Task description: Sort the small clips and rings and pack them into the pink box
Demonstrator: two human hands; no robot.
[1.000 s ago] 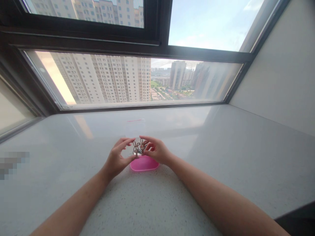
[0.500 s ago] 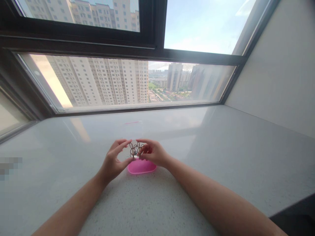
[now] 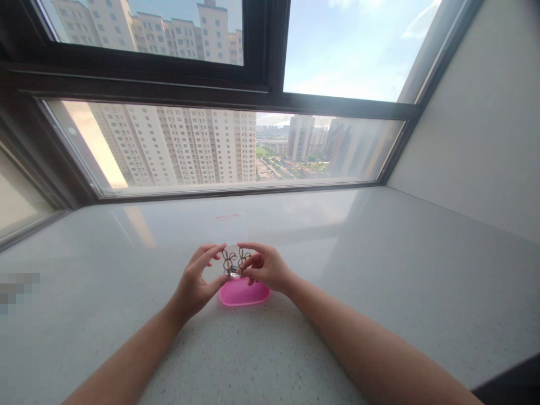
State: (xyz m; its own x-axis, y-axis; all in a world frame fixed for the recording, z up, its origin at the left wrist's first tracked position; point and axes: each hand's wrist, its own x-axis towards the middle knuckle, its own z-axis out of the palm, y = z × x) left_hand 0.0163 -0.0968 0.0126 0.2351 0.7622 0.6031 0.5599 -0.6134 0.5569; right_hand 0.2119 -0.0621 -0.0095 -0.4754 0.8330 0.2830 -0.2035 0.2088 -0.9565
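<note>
A small metal wire piece (image 3: pixel 235 262) with two rabbit-shaped loops is held up between both hands over a shallow pink dish (image 3: pixel 244 293). My left hand (image 3: pixel 196 279) pinches its left side between thumb and forefinger. My right hand (image 3: pixel 264 267) pinches the right side, fingers curled round it. The dish rests on the pale speckled stone sill (image 3: pixel 270 343), partly hidden behind my hands. What else lies in the dish I cannot make out.
A wide dark-framed window (image 3: pixel 236 95) runs along the far edge of the sill, with tall buildings outside. A plain wall (image 3: pixel 485 129) closes the right side. A thin pink mark (image 3: pixel 230 215) lies on the sill beyond the dish.
The two rabbit loops sit a little further apart than half a second ago. Both hands stay over the dish; the view has shifted slightly.
</note>
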